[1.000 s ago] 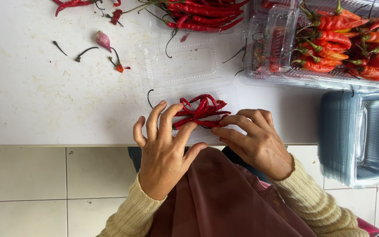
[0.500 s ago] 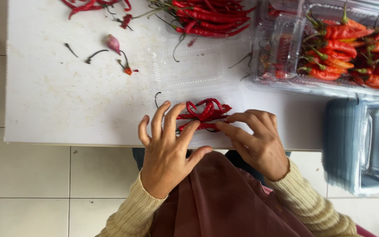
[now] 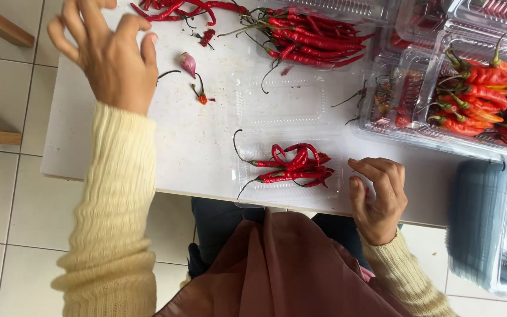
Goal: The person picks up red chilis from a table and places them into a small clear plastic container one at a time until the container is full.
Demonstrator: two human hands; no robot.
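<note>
Left hand (image 3: 110, 56): raised over the far left of the white surface (image 3: 195, 152), fingers spread, holding nothing.
Right hand (image 3: 378, 199): resting at the near edge, fingers loosely curled and apart, empty, just beside the tray.
Tray (image 3: 289, 120): clear, hinged, lying open at the near edge; chillies (image 3: 297, 167) in its near half.
Pile (image 3: 312, 38): more red chillies, far side.
Shallot (image 3: 188, 62): near left hand.
Boxes (image 3: 470, 94): clear, filled with chillies, right.

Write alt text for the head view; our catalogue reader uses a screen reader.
A small open clear plastic tray of thin red chillies lies on a white table. The right hand rests beside it; the left hand reaches towards loose chillies at the far edge.
</note>
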